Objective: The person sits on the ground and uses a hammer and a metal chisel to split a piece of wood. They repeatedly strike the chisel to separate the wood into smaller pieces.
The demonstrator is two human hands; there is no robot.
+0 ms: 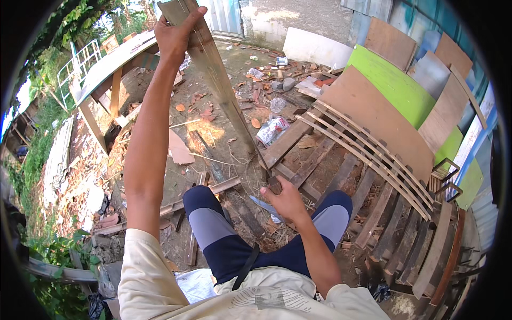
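My left hand (176, 37) is raised at the upper left, its fingers closed around the top end of a long weathered wooden plank (220, 69). The plank slants down to the right, its lower end near the pallet's corner. In front of my knees, my right hand (287, 200) is closed on a brown-handled bladed tool (274, 184). Its thin dark blade, seen nearly edge-on, points up toward the plank's lower end; I cannot make out its exact kind. A bluish curved strip (262, 205) shows just below that hand.
To my right lies a slatted wooden pallet (341, 173), with thin battens (368, 160) across it. Plywood sheets and a green board (394, 80) lean on the wall. Litter and leaves cover the ground; a crumpled plastic package (272, 129) lies ahead. A table (114, 65) stands far left.
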